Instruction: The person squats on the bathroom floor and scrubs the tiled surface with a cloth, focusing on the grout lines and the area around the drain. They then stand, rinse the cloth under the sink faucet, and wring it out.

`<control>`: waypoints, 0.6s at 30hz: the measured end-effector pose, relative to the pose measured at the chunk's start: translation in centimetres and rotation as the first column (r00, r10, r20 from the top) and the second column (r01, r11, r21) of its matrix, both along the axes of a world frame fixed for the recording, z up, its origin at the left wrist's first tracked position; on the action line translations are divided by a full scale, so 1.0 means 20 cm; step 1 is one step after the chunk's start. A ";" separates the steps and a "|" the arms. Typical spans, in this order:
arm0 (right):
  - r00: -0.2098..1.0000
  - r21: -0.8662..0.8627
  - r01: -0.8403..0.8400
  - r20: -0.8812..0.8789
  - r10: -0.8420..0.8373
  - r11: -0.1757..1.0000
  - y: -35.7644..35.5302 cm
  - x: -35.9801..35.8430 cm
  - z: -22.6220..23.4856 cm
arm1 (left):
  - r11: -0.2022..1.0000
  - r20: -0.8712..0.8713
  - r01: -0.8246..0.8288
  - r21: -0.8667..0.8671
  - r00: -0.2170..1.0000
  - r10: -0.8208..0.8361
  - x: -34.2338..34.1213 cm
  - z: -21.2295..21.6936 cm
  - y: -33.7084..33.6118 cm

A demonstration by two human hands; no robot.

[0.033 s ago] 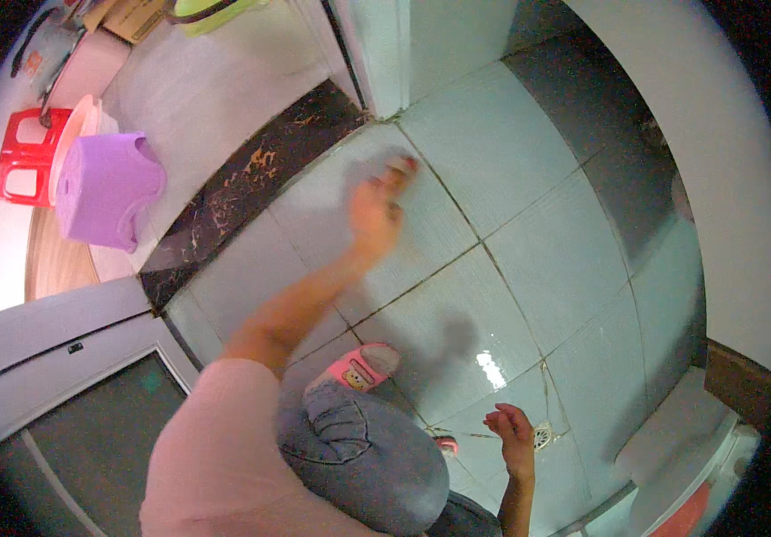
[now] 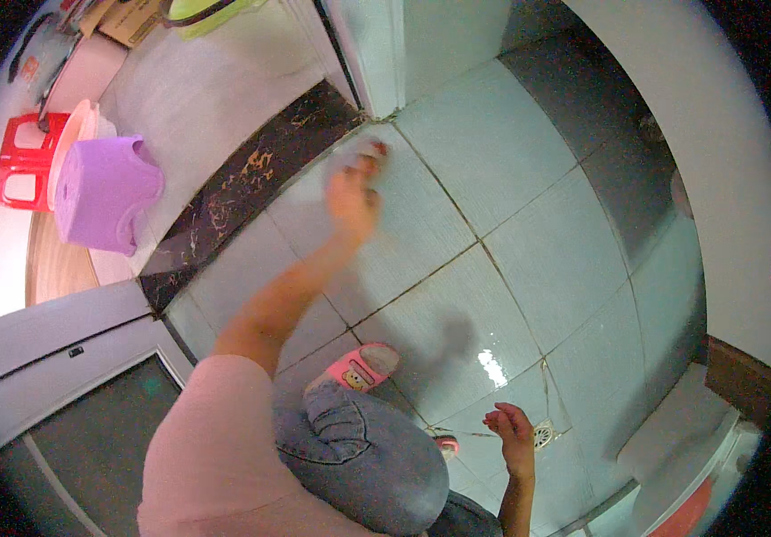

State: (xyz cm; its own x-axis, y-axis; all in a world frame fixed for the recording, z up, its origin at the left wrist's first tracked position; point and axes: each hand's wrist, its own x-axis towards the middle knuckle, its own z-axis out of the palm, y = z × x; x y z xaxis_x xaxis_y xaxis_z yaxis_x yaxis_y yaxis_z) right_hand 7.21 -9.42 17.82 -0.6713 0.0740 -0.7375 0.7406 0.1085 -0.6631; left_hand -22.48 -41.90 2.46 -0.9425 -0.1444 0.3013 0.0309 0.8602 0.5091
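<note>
- Left hand (image 2: pixel 354 192): stretched out low over the tiled floor (image 2: pixel 533 233), near the dark marbled threshold (image 2: pixel 256 170). It is blurred; I cannot tell whether its fingers are closed on anything.
- Small pale-and-reddish thing (image 2: pixel 374 149): at the left fingertips, over the tile just beside the threshold. Its kind, and whether it touches the floor, cannot be made out.
- Right hand (image 2: pixel 514 438): well apart from the left, near the floor drain (image 2: pixel 543 437), fingers loosely curled, nothing seen in them. Probably held out for balance.
- Posture: the denim-clad knee (image 2: pixel 376 461) is bent above a pink slipper (image 2: pixel 360 369); the straightened left arm presumably lets the hand reach past the knee.
- Beyond the threshold: a purple stool (image 2: pixel 99 192) stands in front of a pale pink rim (image 2: pixel 72 134) and a red plastic piece (image 2: pixel 27 161), likely grouped to save room.
</note>
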 end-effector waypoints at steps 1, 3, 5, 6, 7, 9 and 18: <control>1.000 -0.025 0.000 0.003 0.000 1.000 -0.02 0.00 0.00 | 0.992 0.019 -0.091 -0.093 0.995 0.093 -0.07 -0.02 -0.18; 1.000 -0.036 -0.024 0.001 0.024 0.999 -0.02 -0.01 -0.02 | 0.965 0.059 -0.182 -0.187 0.979 0.196 -0.12 -0.09 -0.26; 0.998 -0.009 -0.060 -0.005 0.060 0.998 -0.01 0.00 -0.03 | 0.966 0.127 -0.172 -0.193 0.972 0.198 -0.12 -0.08 -0.17; 0.999 -0.014 -0.032 0.011 0.032 0.999 -0.01 0.01 -0.03 | 0.990 0.177 -0.002 -0.140 0.984 0.027 -0.09 -0.06 -0.06; 1.000 -0.020 -0.007 0.026 0.008 1.000 0.00 0.01 -0.02 | 0.984 0.215 0.162 -0.079 0.966 -0.142 -0.03 0.05 0.13; 1.000 -0.041 -0.020 0.004 0.020 0.999 -0.02 -0.04 -0.02 | 0.931 0.316 0.318 -0.178 0.915 -0.251 0.11 0.00 0.41; 0.993 0.021 0.105 0.047 -0.106 0.994 0.03 -0.01 0.05 | 0.770 0.168 0.562 0.302 0.764 -0.623 0.47 -0.01 0.96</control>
State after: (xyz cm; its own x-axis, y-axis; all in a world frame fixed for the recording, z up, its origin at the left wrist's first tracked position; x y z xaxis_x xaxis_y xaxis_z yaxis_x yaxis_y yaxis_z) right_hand 6.94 -8.78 18.85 -0.6232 0.1563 -0.7663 0.7792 0.0404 -0.6255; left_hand -13.02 -22.67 2.34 -0.8968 0.4351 0.0807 0.3453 0.5740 0.7424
